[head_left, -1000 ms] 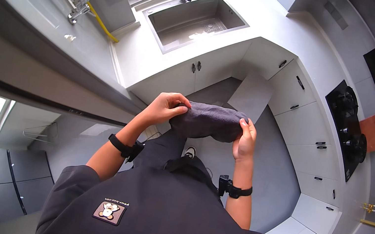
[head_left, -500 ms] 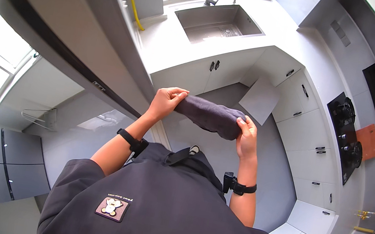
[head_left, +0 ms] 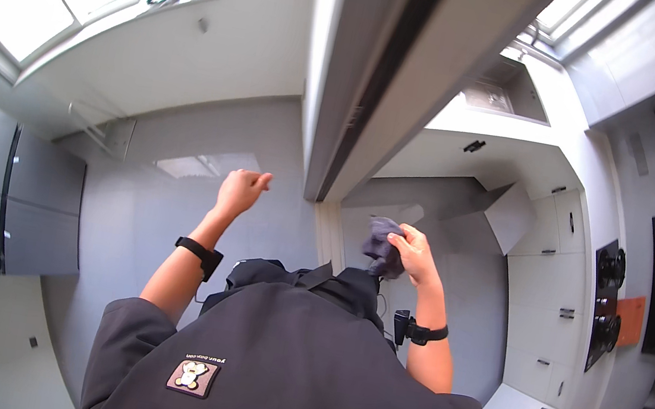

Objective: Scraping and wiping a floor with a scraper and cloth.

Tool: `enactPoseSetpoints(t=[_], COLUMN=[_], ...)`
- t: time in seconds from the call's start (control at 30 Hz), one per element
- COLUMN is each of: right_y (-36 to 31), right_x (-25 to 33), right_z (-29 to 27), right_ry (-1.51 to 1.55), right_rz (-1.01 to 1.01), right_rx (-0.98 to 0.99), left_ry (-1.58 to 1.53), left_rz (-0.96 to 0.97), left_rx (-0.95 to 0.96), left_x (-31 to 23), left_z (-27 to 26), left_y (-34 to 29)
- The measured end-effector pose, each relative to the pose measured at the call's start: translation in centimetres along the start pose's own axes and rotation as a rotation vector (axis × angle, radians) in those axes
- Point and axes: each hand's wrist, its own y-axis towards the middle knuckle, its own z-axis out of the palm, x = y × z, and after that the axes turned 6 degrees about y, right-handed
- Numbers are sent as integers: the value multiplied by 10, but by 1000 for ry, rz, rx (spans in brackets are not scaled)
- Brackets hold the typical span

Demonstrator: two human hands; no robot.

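My right hand (head_left: 416, 258) grips a dark purple-grey cloth (head_left: 383, 248), which hangs bunched from the thumb and fingers in front of my body. Off to the left, my left hand (head_left: 241, 194) is raised with its fingers curled in, and no object shows in it. It is well apart from the cloth, over the grey floor.
A door frame post (head_left: 375, 82) stands ahead between two rooms. To the right are a counter with a sink (head_left: 509, 92), white cabinets (head_left: 547, 274), a loose white panel (head_left: 509, 217) and a black gas hob (head_left: 606, 297). A grey fridge (head_left: 42, 207) stands at left.
My left hand has let go of the cloth and moved left. The cloth, stretched between both hands before, now hangs bunched from my right hand. My view has turned left toward the other room.
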Motion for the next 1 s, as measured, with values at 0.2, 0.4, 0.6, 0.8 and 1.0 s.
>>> enactPoseSetpoints(t=[0.2,0.4,0.6,0.8,1.0], right_y=[36,97,190,320,440], right_x=[23,31,-45,-155,-210], right_z=[142,262,310,349,392], right_ry=[-464,-572,-611,-908,-1085], right_rz=[44,-163,-96,-49,-194], right_rx=[272,684,677,706,638], left_ry=[-3,-127,-148,152,295], left_rz=[212,482,290,146,122], left_rx=[-8,331,520,831,796], left_x=[112,77,171,305,421], left_z=[-55,-99,-84,-92,-61], left_y=[-57,-34,20,88,195])
